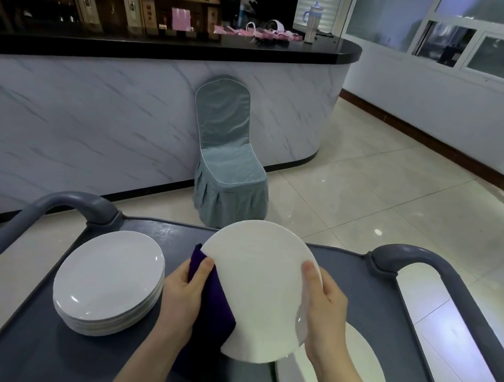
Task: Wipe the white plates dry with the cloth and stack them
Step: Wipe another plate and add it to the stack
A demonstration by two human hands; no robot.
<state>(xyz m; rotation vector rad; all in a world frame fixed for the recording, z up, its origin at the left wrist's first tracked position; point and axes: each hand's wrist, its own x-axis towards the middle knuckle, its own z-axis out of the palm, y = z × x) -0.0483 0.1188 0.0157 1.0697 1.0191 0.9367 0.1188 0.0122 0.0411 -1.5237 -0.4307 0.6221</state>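
Note:
I hold one white plate [252, 288] tilted up above the grey cart top [176, 235]. My right hand [325, 312] grips its right rim, thumb on the near face. My left hand [184, 293] presses a dark purple cloth [215, 309] against the plate's left edge, thumb over the cloth. The cloth hangs down below the plate. A stack of several white plates [108, 281] sits at the left of the cart. Another white plate [358, 375] lies at the lower right, partly hidden by my right arm.
The cart has raised grey handles at the left [70, 201] and right [419, 257]. Beyond it stand a chair with a blue-grey cover [228, 163] and a marble-patterned bar counter [96, 116]. Tiled floor [386, 190] extends to the right.

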